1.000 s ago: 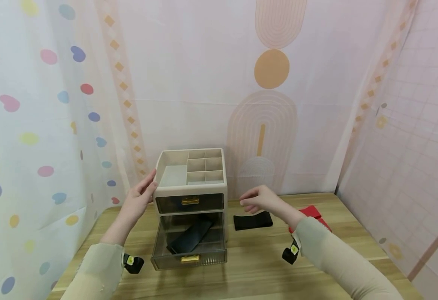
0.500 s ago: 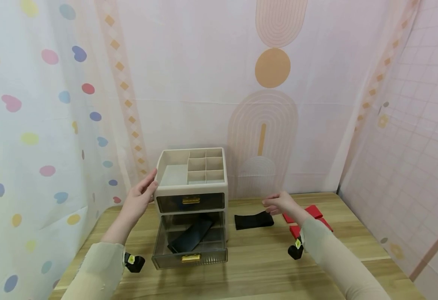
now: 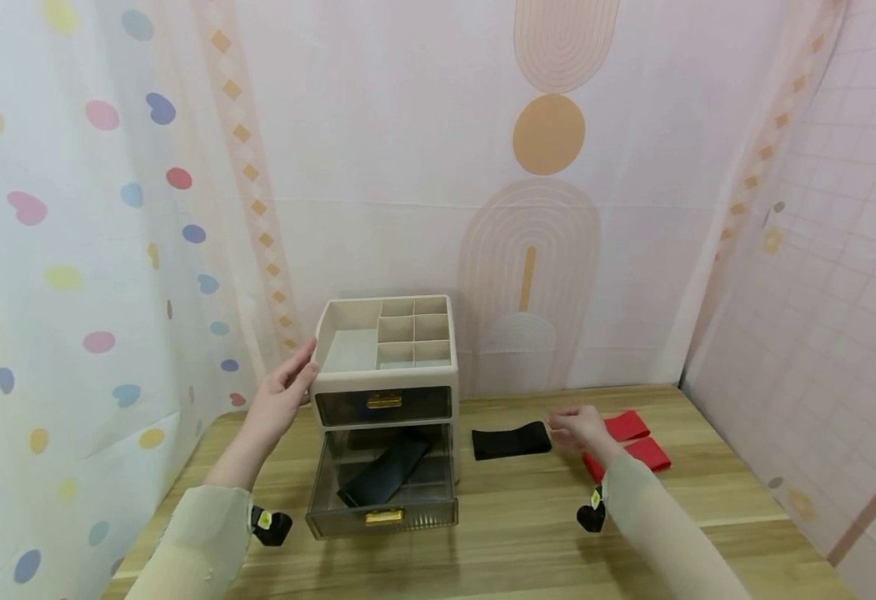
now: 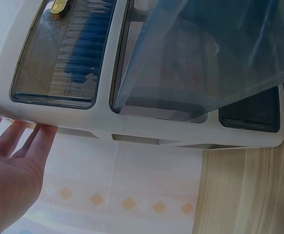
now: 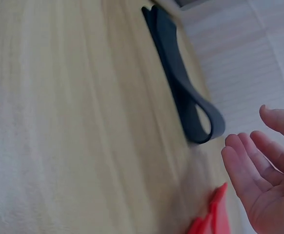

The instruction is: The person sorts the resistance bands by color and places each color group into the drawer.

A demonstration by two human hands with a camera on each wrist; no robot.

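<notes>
While the black resistance band (image 3: pixel 511 440) lies flat on the wooden table (image 3: pixel 528 508), just right of the drawer organizer (image 3: pixel 382 392), the right hand (image 3: pixel 582 427), fingers relaxed and empty, hovers at its right end; the pickup apparently needs a pinch next. Left hand (image 3: pixel 280 398) steadies the organizer's side, fingers straight.

1. A staged home-like corner, not a lived-in room.
2. Printed pastel fabric backdrops (image 3: pixel 543 208) hang on every side.
3. A light wooden desk (image 3: pixel 513 508) carries a cream plastic drawer organiser (image 3: pixel 382 392).
</notes>
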